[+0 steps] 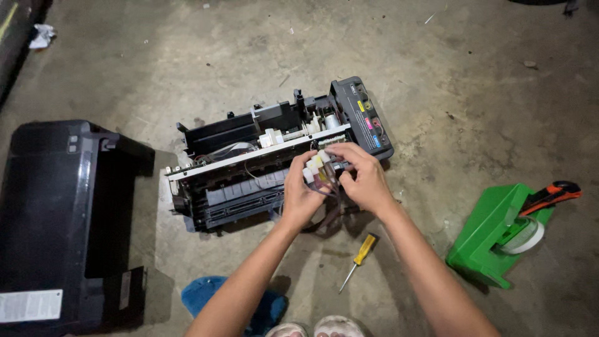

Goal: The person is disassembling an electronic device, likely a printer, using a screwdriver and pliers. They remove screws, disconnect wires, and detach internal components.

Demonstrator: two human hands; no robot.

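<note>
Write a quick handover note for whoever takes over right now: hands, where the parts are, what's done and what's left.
Left hand and right hand both grip a small white part with tubes over the opened printer on the concrete floor. Done: black printer cover is off, lying left. Left: the part is not yet clear of the printer. Yellow-handled screwdriver lies beside the right forearm.

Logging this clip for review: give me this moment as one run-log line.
left hand: holds small white plastic part | right hand: pinches same part | under: opened black printer chassis | floor: yellow-handled screwdriver
</note>
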